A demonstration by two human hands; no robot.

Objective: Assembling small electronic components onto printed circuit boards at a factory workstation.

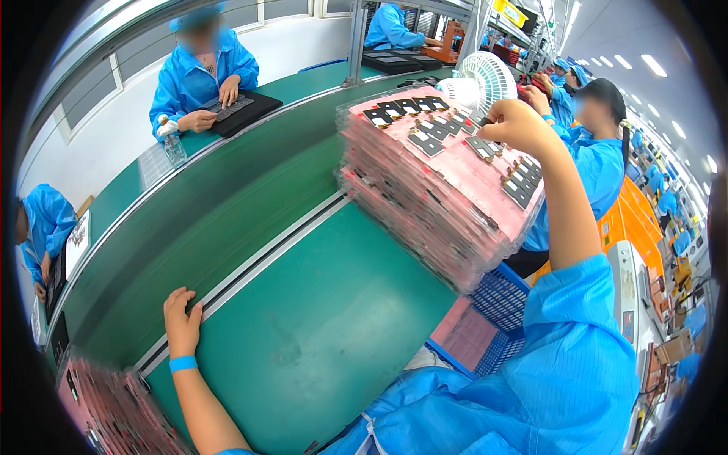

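Note:
My right hand [523, 130] is raised over a tall stack of pink sheets [455, 176] in clear plastic. Its thumb and fingers pinch a small dark flat part [484, 121], mostly hidden by the fingertips. Rows of flat black-and-white parts [426, 142] with small tabs lie on the top sheet. Off to the left, my left hand [182, 322] rests at the metal rail along the green tabletop [318, 318]. The fingers there are loosely bent and apart, with nothing in them.
A green conveyor belt [227, 205] runs past the tabletop. Another pink stack [114, 409] stands at the lower left. Right of the table sits a blue basket [504, 303] holding pink sheets. A white fan [489, 80] is behind the tall stack. Co-workers sit across the belt and at the right.

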